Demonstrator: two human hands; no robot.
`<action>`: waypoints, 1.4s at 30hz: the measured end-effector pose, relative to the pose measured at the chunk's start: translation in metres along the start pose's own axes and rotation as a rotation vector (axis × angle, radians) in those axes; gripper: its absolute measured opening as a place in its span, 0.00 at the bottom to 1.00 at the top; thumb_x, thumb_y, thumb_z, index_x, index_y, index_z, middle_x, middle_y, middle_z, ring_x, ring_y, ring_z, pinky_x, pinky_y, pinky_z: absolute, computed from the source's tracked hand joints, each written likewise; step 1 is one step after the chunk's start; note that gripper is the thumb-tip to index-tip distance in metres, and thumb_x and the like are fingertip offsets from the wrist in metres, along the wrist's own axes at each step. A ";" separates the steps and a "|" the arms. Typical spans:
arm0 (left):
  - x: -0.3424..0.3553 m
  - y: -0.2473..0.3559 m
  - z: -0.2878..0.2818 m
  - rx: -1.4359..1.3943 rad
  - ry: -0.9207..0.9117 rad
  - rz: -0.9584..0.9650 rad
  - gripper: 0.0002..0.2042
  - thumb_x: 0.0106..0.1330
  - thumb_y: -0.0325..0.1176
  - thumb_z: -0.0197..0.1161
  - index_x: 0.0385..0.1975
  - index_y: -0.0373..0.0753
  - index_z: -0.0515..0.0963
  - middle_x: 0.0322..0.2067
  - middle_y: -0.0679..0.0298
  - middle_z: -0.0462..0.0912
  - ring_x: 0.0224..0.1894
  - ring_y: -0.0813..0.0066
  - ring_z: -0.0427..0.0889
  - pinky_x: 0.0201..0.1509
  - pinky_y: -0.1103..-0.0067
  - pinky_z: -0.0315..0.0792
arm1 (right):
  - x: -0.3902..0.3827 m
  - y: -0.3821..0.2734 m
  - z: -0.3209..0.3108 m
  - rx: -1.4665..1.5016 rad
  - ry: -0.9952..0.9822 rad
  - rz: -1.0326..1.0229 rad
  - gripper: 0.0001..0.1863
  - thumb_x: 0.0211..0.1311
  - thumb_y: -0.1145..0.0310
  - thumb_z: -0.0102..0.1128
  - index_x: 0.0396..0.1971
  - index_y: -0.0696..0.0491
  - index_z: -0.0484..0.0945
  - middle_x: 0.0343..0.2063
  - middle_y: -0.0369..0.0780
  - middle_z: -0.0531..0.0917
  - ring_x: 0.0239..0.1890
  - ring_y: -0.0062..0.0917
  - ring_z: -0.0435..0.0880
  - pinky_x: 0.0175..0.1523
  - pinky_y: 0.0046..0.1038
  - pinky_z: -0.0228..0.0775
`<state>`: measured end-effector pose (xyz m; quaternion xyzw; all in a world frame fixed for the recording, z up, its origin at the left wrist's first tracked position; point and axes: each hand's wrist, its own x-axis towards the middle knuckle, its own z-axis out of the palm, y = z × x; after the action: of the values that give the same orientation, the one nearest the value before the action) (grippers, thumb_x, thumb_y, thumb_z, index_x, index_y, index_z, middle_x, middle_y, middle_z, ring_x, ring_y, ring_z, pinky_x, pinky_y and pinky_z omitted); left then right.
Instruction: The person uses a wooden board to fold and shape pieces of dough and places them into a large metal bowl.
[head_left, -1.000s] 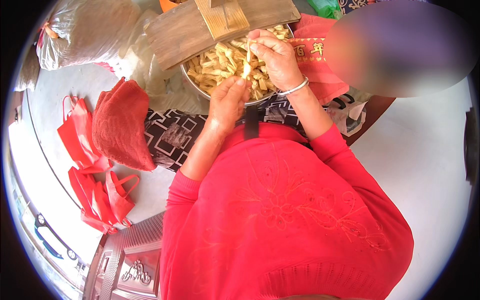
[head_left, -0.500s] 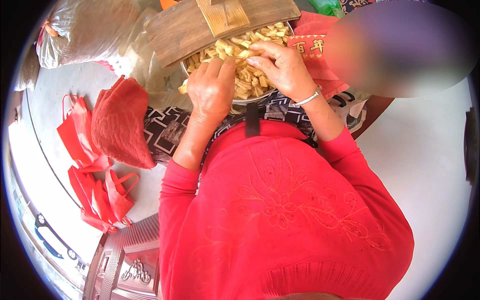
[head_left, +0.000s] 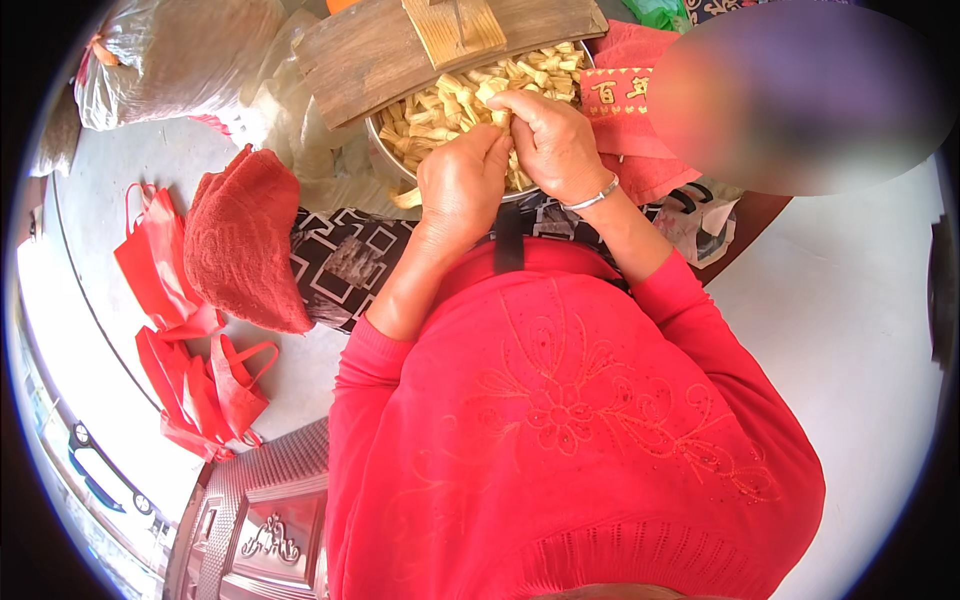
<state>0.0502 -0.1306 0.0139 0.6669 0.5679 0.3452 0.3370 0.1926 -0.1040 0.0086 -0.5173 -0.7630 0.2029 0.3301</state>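
Note:
A round metal basin [head_left: 384, 158] in front of me holds many pale yellow strips [head_left: 425, 118], several of them tied into knots. Over its near part, my left hand [head_left: 463, 180] and my right hand [head_left: 557, 148] meet, fingers closed in a pinch. Between their fingertips is one yellow strip [head_left: 500, 116], partly hidden by the fingers. A bracelet circles my right wrist. One curved yellow piece [head_left: 407, 199] lies at the basin's near left rim. Across the far side of the basin rests a dark wooden board [head_left: 365, 70] with a lighter wooden block [head_left: 452, 32] on it.
A folded red towel [head_left: 243, 240] covers my patterned lap [head_left: 355, 262] at the left. Red bags [head_left: 165, 265] lie on the floor beyond it. A stuffed clear plastic bag [head_left: 185, 60] stands far left. Right of the basin is red cloth [head_left: 640, 140]. A brown panelled door [head_left: 275, 530] is lower left.
My left hand has moved right and slightly nearer, out of the basin's left part. Both hands now come together at the fingertips on one yellow strip.

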 end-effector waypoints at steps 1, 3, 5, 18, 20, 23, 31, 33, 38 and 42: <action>-0.001 0.001 -0.003 -0.047 -0.034 -0.036 0.07 0.63 0.33 0.59 0.26 0.36 0.76 0.20 0.51 0.77 0.25 0.52 0.79 0.30 0.66 0.70 | 0.001 0.005 0.001 -0.058 -0.012 -0.063 0.13 0.52 0.79 0.55 0.37 0.49 0.79 0.31 0.39 0.82 0.36 0.36 0.81 0.41 0.36 0.72; -0.002 -0.004 -0.004 -0.186 -0.099 -0.113 0.08 0.64 0.33 0.59 0.28 0.35 0.77 0.21 0.57 0.77 0.25 0.63 0.76 0.30 0.71 0.69 | 0.003 0.009 0.000 -0.132 -0.027 -0.161 0.14 0.50 0.79 0.56 0.37 0.49 0.79 0.34 0.38 0.82 0.40 0.36 0.80 0.45 0.37 0.71; -0.001 -0.020 -0.003 -0.368 -0.161 -0.197 0.10 0.66 0.33 0.59 0.29 0.33 0.79 0.21 0.69 0.76 0.24 0.82 0.70 0.29 0.81 0.66 | 0.006 0.011 -0.002 -0.162 -0.034 -0.233 0.15 0.47 0.80 0.57 0.37 0.49 0.80 0.37 0.38 0.82 0.44 0.36 0.79 0.48 0.37 0.69; 0.042 -0.046 -0.031 -1.245 -0.569 -0.565 0.13 0.69 0.39 0.55 0.27 0.36 0.73 0.13 0.74 0.59 0.16 0.84 0.56 0.21 0.85 0.54 | 0.047 0.023 -0.031 1.040 -0.650 0.457 0.13 0.63 0.69 0.59 0.45 0.59 0.78 0.33 0.38 0.83 0.33 0.20 0.83 0.39 0.20 0.76; 0.048 -0.053 -0.034 -1.224 -0.637 -0.595 0.12 0.69 0.38 0.55 0.27 0.36 0.74 0.13 0.75 0.59 0.16 0.85 0.55 0.20 0.85 0.53 | 0.050 0.027 -0.035 1.014 -0.627 0.502 0.10 0.61 0.70 0.61 0.40 0.58 0.80 0.29 0.35 0.83 0.28 0.17 0.82 0.36 0.19 0.76; 0.047 -0.046 -0.038 -1.107 -0.620 -0.626 0.12 0.69 0.38 0.55 0.28 0.36 0.74 0.13 0.76 0.59 0.15 0.87 0.54 0.20 0.86 0.52 | 0.052 0.031 -0.043 0.982 -0.609 0.530 0.07 0.59 0.72 0.62 0.35 0.58 0.80 0.25 0.34 0.81 0.24 0.15 0.80 0.33 0.18 0.74; 0.079 -0.052 -0.049 -0.901 -0.461 -0.409 0.09 0.68 0.34 0.57 0.40 0.35 0.77 0.19 0.74 0.67 0.20 0.87 0.62 0.23 0.89 0.57 | 0.070 0.042 -0.040 0.800 -0.335 0.435 0.07 0.62 0.73 0.58 0.37 0.59 0.80 0.23 0.32 0.78 0.23 0.12 0.76 0.29 0.16 0.71; 0.090 -0.051 -0.058 -0.833 -0.426 -0.360 0.09 0.68 0.33 0.58 0.41 0.36 0.77 0.20 0.73 0.69 0.20 0.87 0.63 0.24 0.89 0.58 | 0.079 0.044 -0.038 0.683 -0.309 0.394 0.07 0.62 0.73 0.58 0.37 0.59 0.80 0.23 0.31 0.77 0.23 0.11 0.75 0.29 0.16 0.71; 0.121 -0.066 -0.059 -0.794 -0.324 -0.364 0.06 0.67 0.33 0.58 0.33 0.37 0.75 0.20 0.72 0.71 0.19 0.87 0.63 0.23 0.89 0.57 | 0.100 0.046 -0.020 0.646 -0.211 0.394 0.05 0.61 0.74 0.58 0.34 0.59 0.80 0.20 0.30 0.76 0.22 0.11 0.72 0.27 0.16 0.67; 0.135 -0.074 -0.057 -0.761 -0.282 -0.370 0.06 0.67 0.32 0.58 0.32 0.37 0.75 0.20 0.72 0.70 0.19 0.87 0.62 0.22 0.88 0.55 | 0.111 0.051 -0.009 0.673 -0.154 0.333 0.04 0.59 0.75 0.58 0.30 0.59 0.80 0.18 0.31 0.77 0.21 0.12 0.72 0.27 0.17 0.67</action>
<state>-0.0211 0.0155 -0.0069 0.4228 0.4588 0.3693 0.6887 0.2055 0.0176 0.0142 -0.4801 -0.5821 0.5311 0.3855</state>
